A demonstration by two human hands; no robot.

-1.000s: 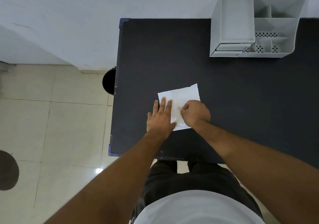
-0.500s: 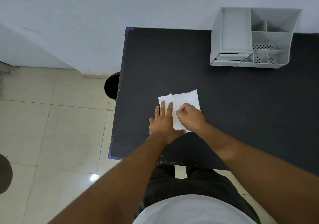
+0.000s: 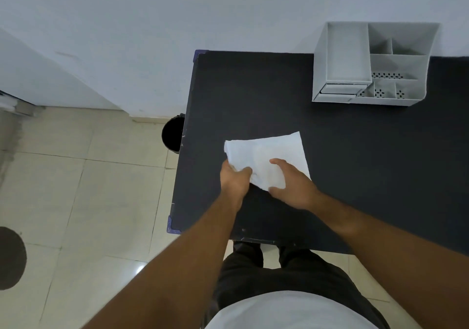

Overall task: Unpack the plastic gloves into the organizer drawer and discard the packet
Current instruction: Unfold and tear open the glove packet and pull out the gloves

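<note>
A white, flat packet of plastic gloves (image 3: 266,155) lies near the front left of the black table (image 3: 355,166). My left hand (image 3: 234,180) is closed on the packet's near left edge, thumb on top. My right hand (image 3: 291,184) rests on the packet's near right part with fingers spread over it. A grey desk organizer (image 3: 375,65) stands at the table's back against the wall. Its small drawer (image 3: 341,91) at the lower left looks closed.
A black round bin (image 3: 173,133) stands on the tiled floor beside the table's left edge. The white wall runs behind the table. A dark round patch (image 3: 10,257) is on the floor at far left.
My left hand went from lying flat on the packet to gripping its left edge. My right hand opened from a pinch and spread over the packet. The packet has shifted a little.
</note>
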